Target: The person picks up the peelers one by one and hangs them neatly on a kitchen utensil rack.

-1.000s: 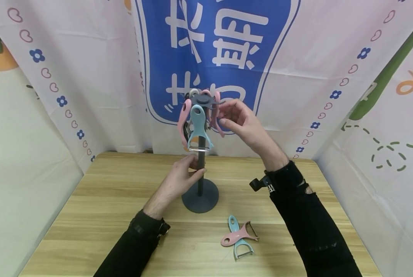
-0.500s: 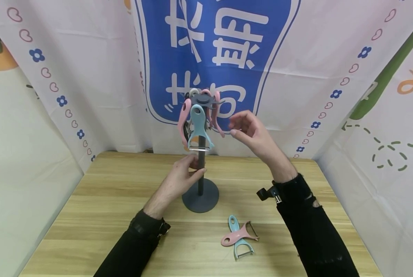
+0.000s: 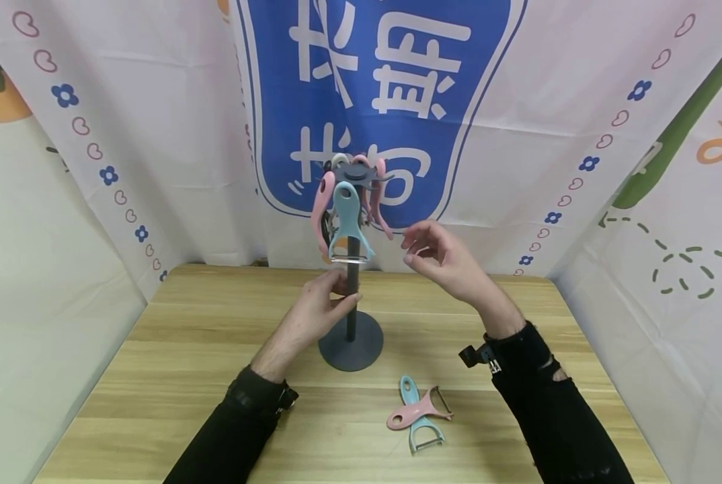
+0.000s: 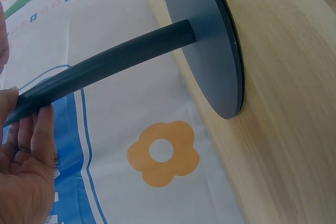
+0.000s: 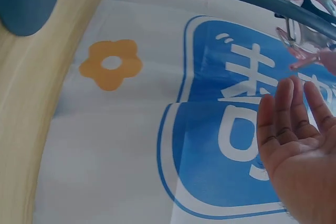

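Observation:
A dark grey stand (image 3: 351, 353) with a round base and hooked top bears several peelers. On its near side hangs a light blue peeler (image 3: 347, 208), with a pink peeler (image 3: 321, 205) to its left and another pink peeler (image 3: 377, 202) to its right. My left hand (image 3: 318, 306) holds the pole (image 4: 110, 64) between thumb and fingers, below the hanging peelers. To the right of the stand, my right hand (image 3: 448, 263) is in the air with nothing in it, fingers loosely bent. The right wrist view shows its bare palm.
On the wooden table (image 3: 216, 349), a pink peeler (image 3: 418, 409) lies crossed over a light blue peeler (image 3: 407, 390), right of and nearer than the base. A printed white cloth (image 3: 173, 134) hangs behind and at both sides of the table.
My right hand has moved away from the pink peeler on the stand's right side, rightward and down. The left hand has stayed on the pole.

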Available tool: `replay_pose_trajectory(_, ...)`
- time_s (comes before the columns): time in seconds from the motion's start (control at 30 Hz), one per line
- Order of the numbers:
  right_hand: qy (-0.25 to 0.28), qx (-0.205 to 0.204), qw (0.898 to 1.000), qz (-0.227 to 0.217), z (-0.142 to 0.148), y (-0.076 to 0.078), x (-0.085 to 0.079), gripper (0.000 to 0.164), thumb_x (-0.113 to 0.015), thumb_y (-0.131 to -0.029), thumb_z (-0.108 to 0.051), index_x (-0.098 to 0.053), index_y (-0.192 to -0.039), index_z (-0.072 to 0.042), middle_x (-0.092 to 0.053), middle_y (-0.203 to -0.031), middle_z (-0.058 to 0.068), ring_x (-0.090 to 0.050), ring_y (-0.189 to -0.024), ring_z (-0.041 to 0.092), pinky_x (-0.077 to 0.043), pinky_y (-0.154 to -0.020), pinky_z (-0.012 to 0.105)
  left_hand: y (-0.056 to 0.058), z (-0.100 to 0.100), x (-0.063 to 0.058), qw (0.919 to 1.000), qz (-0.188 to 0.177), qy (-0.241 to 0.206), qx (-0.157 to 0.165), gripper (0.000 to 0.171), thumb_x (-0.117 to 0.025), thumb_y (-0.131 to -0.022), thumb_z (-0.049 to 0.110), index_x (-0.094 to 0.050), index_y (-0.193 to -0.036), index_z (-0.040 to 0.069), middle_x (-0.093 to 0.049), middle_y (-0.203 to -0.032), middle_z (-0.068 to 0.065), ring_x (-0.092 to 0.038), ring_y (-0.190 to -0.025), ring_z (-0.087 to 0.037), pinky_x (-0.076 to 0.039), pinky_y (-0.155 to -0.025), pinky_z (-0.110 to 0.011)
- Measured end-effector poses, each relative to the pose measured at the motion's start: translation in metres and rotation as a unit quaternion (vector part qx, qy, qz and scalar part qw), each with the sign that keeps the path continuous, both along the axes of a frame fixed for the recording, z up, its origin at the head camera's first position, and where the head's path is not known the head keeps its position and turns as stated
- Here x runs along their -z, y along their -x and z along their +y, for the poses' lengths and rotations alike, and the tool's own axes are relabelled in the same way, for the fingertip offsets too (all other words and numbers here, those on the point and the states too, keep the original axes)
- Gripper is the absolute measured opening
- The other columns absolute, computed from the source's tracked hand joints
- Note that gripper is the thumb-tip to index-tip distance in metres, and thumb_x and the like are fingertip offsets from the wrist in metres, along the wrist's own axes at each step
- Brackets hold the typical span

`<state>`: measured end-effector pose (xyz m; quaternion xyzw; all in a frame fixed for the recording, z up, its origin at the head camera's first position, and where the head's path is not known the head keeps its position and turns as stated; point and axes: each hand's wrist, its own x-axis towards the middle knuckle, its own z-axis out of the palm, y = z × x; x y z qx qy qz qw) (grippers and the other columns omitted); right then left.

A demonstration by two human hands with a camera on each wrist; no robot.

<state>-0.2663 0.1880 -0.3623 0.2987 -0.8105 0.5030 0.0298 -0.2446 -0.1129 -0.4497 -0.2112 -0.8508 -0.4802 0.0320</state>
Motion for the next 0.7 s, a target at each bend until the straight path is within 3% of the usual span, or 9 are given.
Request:
replay_pose_trajectory(0.13,-0.041,-0.008,0.999,0.003,0.0,-0.004,0.009,0.042,-0.072,-0.112,-0.006,-0.06,-0.152,0.002,-0.071,-0.138,0.022,-0.071,-0.126,0.032,-0.063,-0.115,0.033,-0.001,0.0,-0.001,1.0,-0.001,0.001,-0.001,0.028,-0.08,-0.114,0.014,-0.07,-0.139,0.006,-0.078,-0.129,-0.016,-0.082,-0.127,-0.036,-0.075,-0.107,-0.05)
replay_pose_trajectory(0.33,-0.083,-0.02,0.996,0.005,0.0,-0.008,0.022,0.044,-0.075,-0.112,-0.009,-0.06,-0.153,0.0,-0.072,-0.137,0.02,-0.074,-0.125,0.033,-0.066,-0.118,0.056,-0.001,0.0,-0.001,1.0,-0.003,0.002,-0.002,0.028,-0.08,-0.114,0.015,-0.07,-0.139,0.006,-0.078,-0.129,-0.016,-0.082,-0.127,-0.035,-0.075,-0.108,-0.051)
replay_pose_trajectory(0.7,-0.181,-0.04,0.982,0.016,0.0,-0.018,0.042,0.044,-0.082,-0.11,-0.018,-0.067,-0.15,-0.006,-0.076,-0.135,0.014,-0.076,-0.123,0.028,-0.068,-0.113,0.056,0.0,0.0,-0.001,0.9999,-0.012,0.001,-0.002,0.028,-0.079,-0.115,0.016,-0.07,-0.139,0.007,-0.078,-0.13,-0.016,-0.082,-0.128,-0.036,-0.074,-0.109,-0.052)
